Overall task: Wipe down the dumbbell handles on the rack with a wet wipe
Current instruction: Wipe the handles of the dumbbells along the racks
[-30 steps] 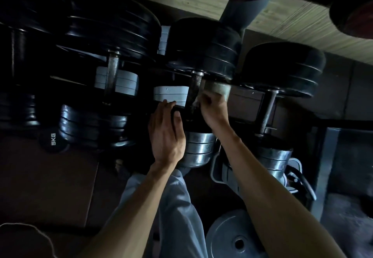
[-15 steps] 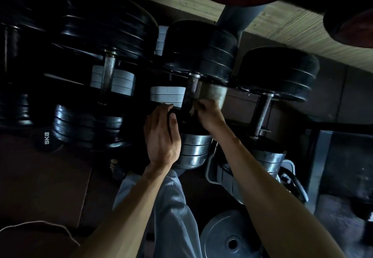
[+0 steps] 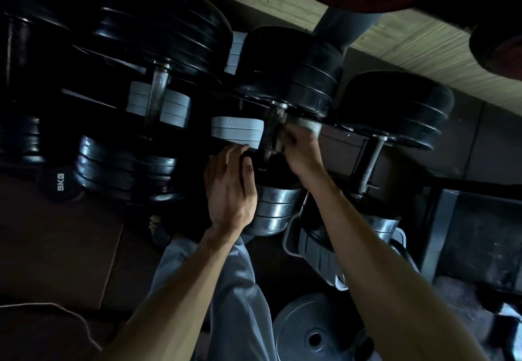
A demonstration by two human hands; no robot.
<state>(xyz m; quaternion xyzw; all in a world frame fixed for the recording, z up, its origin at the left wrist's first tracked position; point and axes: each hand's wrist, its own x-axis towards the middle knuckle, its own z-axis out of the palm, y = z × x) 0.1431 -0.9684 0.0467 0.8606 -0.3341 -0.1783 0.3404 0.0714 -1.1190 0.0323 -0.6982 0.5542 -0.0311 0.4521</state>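
White wet wipe (image 3: pixel 302 126) is pinched in your right hand (image 3: pixel 300 151) against the middle dumbbell's knurled handle (image 3: pixel 271 132); your left hand (image 3: pixel 230 188), fingers relaxed, rests on its near plates (image 3: pixel 272 208).

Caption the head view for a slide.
Right hand rubs a wet wipe along the middle dumbbell handle.

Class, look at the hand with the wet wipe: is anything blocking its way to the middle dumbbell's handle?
Nothing visible does. The right hand holds the wet wipe directly against the middle dumbbell's handle. The left hand rests beside it on the near silver weight end, clear of the wiping path.
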